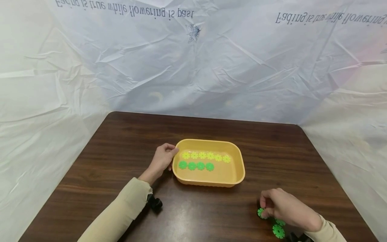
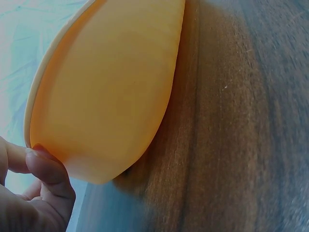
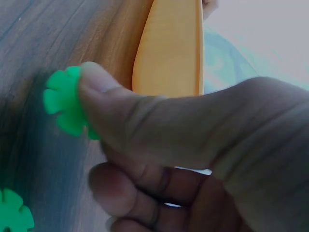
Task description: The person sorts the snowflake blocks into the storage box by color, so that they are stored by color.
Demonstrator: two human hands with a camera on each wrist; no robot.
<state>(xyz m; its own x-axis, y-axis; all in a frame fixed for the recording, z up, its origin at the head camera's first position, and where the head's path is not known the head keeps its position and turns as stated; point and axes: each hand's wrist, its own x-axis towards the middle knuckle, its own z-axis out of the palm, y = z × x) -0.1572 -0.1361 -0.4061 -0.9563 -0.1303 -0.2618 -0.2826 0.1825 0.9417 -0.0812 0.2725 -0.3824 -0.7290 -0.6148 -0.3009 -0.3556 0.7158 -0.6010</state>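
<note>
A yellow plastic basin (image 1: 208,179) sits mid-table. Inside it lie a row of several yellow flower-shaped discs (image 1: 210,155) and, in front of that, a shorter row of several green flower-shaped discs (image 1: 201,166). My left hand (image 1: 161,158) pinches the basin's left rim between thumb and finger, as the left wrist view also shows. To the right, low over the table, my right hand (image 1: 285,206) pinches one green flower-shaped disc (image 3: 65,101) between thumb and fingers. Other green discs (image 1: 278,231) lie on the table under and beside that hand.
The dark wood-grain table (image 1: 136,134) has rounded far corners. Pale wrinkled sheeting (image 1: 193,67) with printed lettering hangs behind it and down both sides. A black wrist device (image 1: 155,203) is strapped at the left sleeve.
</note>
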